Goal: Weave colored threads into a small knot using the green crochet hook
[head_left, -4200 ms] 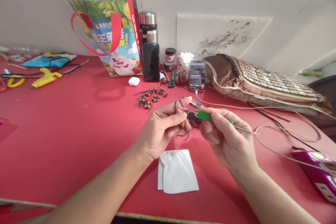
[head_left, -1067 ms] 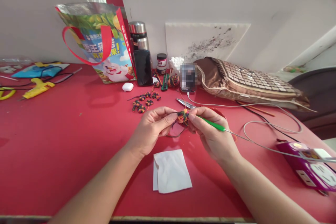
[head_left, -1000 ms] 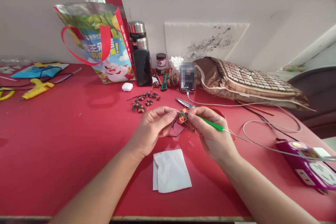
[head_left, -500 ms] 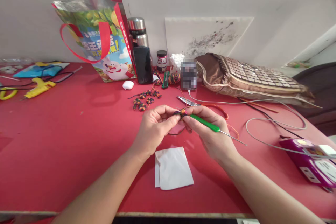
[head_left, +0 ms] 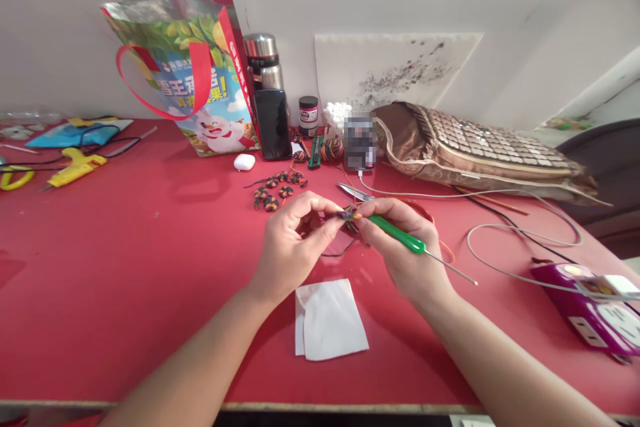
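Note:
A small multicoloured crochet piece (head_left: 349, 216) is pinched between the fingertips of both hands. My left hand (head_left: 297, 240) is closed on its left edge, thumb below and index finger above. My right hand (head_left: 403, 243) pinches its right edge and also holds a crochet hook (head_left: 400, 233) with a green handle. The hook's bare metal shaft points down to the right, away from the piece. A dark strand of yarn loops below the fingers. Scissors (head_left: 355, 192) lie just behind the hands, their handles partly hidden by my right hand.
Several small crochet rounds (head_left: 271, 203) lie behind my left hand. A folded white tissue (head_left: 334, 320) lies in front. Farther back stand a shopping bag (head_left: 200, 93), a black phone (head_left: 273, 125), a jar (head_left: 309, 117) and a yarn ball (head_left: 332, 149). A purple power strip (head_left: 585, 307) sits right.
Earlier the hook's tip was at a dark yarn loop on my left fingers. Since then both hands have come together on the crochet piece, which now tilts edge-on, and the hook has turned away.

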The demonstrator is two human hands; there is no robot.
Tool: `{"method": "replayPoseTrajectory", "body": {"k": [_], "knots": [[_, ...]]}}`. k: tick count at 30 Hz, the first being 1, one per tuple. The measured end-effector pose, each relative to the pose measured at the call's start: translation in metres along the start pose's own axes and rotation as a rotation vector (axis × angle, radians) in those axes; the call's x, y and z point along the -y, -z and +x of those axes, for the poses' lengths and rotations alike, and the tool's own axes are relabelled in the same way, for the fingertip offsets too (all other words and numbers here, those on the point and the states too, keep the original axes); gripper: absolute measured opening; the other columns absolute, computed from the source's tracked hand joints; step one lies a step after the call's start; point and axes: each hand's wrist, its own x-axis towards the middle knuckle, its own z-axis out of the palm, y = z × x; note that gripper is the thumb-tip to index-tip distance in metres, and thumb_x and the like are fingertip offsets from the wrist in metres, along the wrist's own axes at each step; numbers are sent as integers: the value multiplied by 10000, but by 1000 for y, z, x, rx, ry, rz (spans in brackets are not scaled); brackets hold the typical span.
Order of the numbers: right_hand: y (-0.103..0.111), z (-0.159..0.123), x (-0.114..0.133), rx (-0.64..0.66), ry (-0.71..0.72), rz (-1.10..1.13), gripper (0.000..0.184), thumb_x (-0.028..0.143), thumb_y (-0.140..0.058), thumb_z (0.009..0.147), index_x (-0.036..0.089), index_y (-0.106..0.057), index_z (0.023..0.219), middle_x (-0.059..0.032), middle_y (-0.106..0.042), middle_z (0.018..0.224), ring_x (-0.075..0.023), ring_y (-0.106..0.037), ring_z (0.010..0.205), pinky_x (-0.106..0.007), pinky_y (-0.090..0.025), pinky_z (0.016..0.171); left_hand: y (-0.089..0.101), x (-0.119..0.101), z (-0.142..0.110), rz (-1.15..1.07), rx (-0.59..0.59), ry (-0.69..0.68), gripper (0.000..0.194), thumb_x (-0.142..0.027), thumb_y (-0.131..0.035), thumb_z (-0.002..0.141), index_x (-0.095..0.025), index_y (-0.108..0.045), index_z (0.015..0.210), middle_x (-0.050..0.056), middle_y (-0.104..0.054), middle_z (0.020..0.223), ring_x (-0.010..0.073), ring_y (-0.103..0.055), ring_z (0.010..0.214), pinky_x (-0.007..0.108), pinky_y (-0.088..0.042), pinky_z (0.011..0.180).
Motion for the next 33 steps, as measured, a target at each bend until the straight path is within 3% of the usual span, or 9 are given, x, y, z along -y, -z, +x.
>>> {"method": "replayPoseTrajectory", "body": {"k": [2,6,8,11,15,21,25,29,33], "knots": [[6,-1,3,-30,281,-176,106,138,-754,899,238,-737,928,-14,-722,890,-147,-664,733,-295,-563,661,1,0,1,-144,50,18,56,-212,-827,818,-206,-773,827,23,-703,848,124,-582,712,247,-447,620],[16,-5,11,11,778,-504,302,6,-722,914,243,-725,1101,-62,-705,1061,-189,-729,968,-330,-632,836,3,1,3,-497,215,408,247,-426,-825,838,-190,-811,909,38,-701,822,81,-454,555,240,-311,493],[18,-8,13,30,879,-583,308,-4,-716,922,225,-713,1128,-73,-690,1063,-188,-732,949,-316,-641,803,4,1,4,-605,313,567,377,-522,-851,789,-154,-807,860,51,-669,740,85,-447,543,241,-270,480],[17,-9,13,36,927,-628,285,-3,-709,936,218,-705,1115,-72,-691,1049,-185,-740,907,-305,-650,755,6,1,4,-690,405,665,341,-408,-953,672,-147,-773,797,55,-674,703,82,-454,558,231,-231,487],[15,-8,10,13,937,-619,245,16,-712,944,218,-704,1082,-71,-692,1038,-189,-746,884,-305,-654,727,8,2,2,-685,415,628,300,-285,-977,651,-156,-779,836,23,-667,714,71,-455,580,222,-261,510],[14,-6,9,27,890,-589,271,16,-706,927,241,-693,1075,-61,-689,1020,-192,-733,857,-330,-652,722,11,5,2,-591,452,526,326,-239,-984,665,-170,-725,850,17,-679,805,110,-597,725,226,-462,659],[15,-3,6,25,815,-556,292,10,-711,907,252,-693,1071,-57,-692,1031,-194,-737,905,-335,-649,772,14,4,3,-422,362,356,290,-225,-896,772,-199,-728,1008,19,-680,933,105,-561,733,243,-491,676],[12,-1,2,6,592,-420,243,41,-717,898,257,-711,1010,-43,-722,1018,-195,-744,946,-323,-633,782,14,3,5,-105,200,148,197,-174,-749,819,-210,-752,1012,66,-713,1039,196,-652,910,304,-544,729],[6,3,0,0,191,-193,94,145,-753,863,228,-714,884,-13,-740,870,-149,-702,732,-274,-589,648,12,2,5,194,-28,-122,185,-132,-694,838,-217,-783,975,102,-721,1147,258,-680,1116,316,-555,759]]}}
